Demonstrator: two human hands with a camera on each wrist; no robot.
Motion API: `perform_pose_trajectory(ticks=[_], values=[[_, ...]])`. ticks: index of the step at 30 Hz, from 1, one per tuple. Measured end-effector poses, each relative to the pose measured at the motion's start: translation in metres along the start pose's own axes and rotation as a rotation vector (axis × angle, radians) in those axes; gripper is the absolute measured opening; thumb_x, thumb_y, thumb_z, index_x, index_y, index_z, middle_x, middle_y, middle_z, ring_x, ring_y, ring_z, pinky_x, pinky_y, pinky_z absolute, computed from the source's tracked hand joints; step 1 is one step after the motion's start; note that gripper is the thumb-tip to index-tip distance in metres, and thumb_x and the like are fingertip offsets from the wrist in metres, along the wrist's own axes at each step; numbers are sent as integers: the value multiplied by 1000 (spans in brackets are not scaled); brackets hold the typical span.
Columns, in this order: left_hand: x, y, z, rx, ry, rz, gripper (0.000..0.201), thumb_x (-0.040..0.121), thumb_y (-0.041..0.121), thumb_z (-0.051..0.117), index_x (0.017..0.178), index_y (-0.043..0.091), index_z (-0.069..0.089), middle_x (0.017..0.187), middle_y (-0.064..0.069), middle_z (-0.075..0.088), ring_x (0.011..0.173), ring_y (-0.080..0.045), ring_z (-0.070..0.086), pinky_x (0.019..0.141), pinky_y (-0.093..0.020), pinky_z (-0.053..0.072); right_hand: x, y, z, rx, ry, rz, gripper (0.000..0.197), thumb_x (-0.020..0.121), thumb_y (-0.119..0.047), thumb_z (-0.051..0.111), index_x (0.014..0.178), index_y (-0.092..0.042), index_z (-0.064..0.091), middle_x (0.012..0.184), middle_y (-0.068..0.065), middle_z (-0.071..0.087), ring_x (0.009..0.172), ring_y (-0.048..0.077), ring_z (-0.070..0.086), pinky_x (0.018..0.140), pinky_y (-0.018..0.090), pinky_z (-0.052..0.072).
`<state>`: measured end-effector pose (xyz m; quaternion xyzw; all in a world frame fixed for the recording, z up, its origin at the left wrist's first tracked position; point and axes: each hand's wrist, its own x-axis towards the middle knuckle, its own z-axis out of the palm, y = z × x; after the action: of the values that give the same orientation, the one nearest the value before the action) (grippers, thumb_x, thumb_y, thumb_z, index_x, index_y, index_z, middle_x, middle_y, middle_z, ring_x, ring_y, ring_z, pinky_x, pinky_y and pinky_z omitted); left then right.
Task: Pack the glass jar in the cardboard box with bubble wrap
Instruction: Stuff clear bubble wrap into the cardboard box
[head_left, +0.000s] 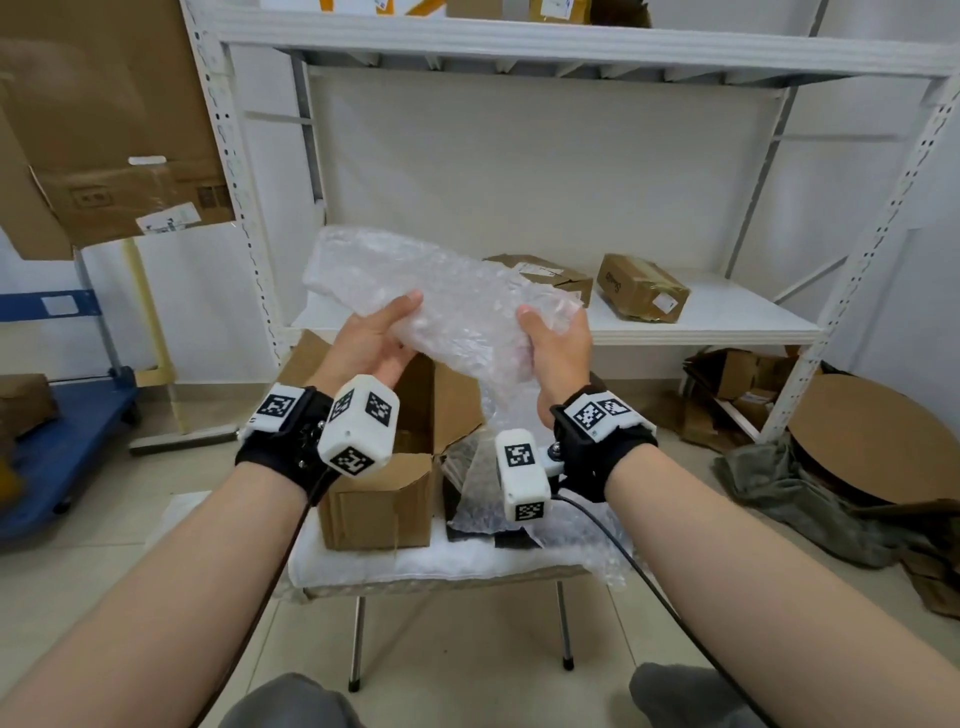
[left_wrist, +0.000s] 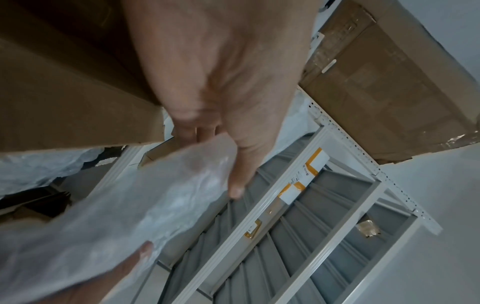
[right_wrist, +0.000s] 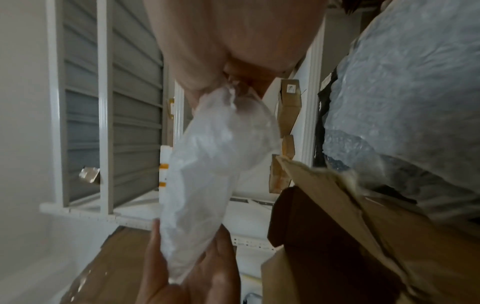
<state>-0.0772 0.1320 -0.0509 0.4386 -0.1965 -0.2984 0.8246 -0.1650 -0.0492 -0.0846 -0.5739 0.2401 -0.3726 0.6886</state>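
Observation:
Both hands hold a crumpled bundle of clear bubble wrap (head_left: 457, 291) in the air above an open cardboard box (head_left: 379, 499). My left hand (head_left: 395, 332) cups the bundle's left part from below, thumb on top. At the right end, my right hand (head_left: 550, 338) grips it. The wrap hides whatever is inside; I cannot make out a glass jar. In the left wrist view the left hand (left_wrist: 221, 102) lies on the wrap (left_wrist: 130, 205). In the right wrist view the right hand (right_wrist: 233, 51) pinches the bundle (right_wrist: 207, 164), with the left hand (right_wrist: 194, 277) under it.
The box stands on a small white-covered table (head_left: 363, 566), with more bubble wrap (head_left: 478, 493) beside it. Behind is a white shelf rack (head_left: 717, 322) bearing two small cardboard parcels (head_left: 641, 286). A blue cart (head_left: 62, 441) is left, a round cardboard disc (head_left: 872, 441) right.

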Motion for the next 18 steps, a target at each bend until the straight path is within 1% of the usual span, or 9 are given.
perform_pose_trajectory(ticks=[2,4,6,8,10,12,13,16,18], values=[[3,6,-11,23,79,17,59,81,8,74,133,-7,52,128,-23,62,114,-30,65,103,-43,49,-5,1,10,-47,-51,-5,98,55,-62,82,138,-23,47,128,0,64,113,21,64,101,45,51],[4,15,-20,68,133,51,45,82,4,71,125,-6,59,120,-20,68,109,-29,68,99,-43,51,-11,-5,16,-84,-123,28,85,64,-68,75,134,-25,53,124,1,68,112,23,67,96,49,55],[5,26,-29,111,141,68,41,82,4,71,122,-3,62,118,-17,69,109,-29,68,97,-44,52,-10,-10,21,-68,-212,79,66,81,-60,63,135,-25,51,123,4,67,107,24,69,82,44,61],[6,39,-39,198,146,65,36,80,8,75,115,1,68,116,-15,70,108,-30,68,99,-46,51,-7,-15,25,-37,-276,123,65,85,-55,58,139,-22,47,129,12,63,105,25,69,69,37,61],[7,52,-48,336,170,36,35,75,14,81,107,5,73,111,-14,72,104,-31,69,100,-48,50,-5,-21,30,-42,-386,137,52,92,-49,51,131,-16,56,128,15,64,101,23,67,72,34,55],[6,63,-55,475,159,-19,38,74,20,81,109,7,73,110,-13,73,103,-31,70,100,-46,49,-5,-25,36,-69,-487,195,39,95,-43,50,121,-16,61,118,8,67,98,24,65,81,37,51],[6,67,-58,533,138,-50,38,75,21,80,110,9,73,110,-12,73,103,-31,70,100,-44,50,-4,-27,40,-81,-532,238,42,92,-45,54,121,-16,60,118,5,66,101,25,64,85,39,50],[5,77,-61,697,77,-111,32,81,22,75,111,10,73,109,-13,73,98,-29,71,89,-36,54,1,-27,53,-132,-678,333,78,75,-58,69,141,-23,47,147,5,49,126,26,55,97,44,49],[3,81,-59,771,38,-131,27,85,19,71,112,13,72,107,-11,74,92,-25,73,81,-32,55,0,-25,63,-153,-731,355,75,79,-55,69,144,-27,43,148,6,47,130,27,52,98,47,49]])
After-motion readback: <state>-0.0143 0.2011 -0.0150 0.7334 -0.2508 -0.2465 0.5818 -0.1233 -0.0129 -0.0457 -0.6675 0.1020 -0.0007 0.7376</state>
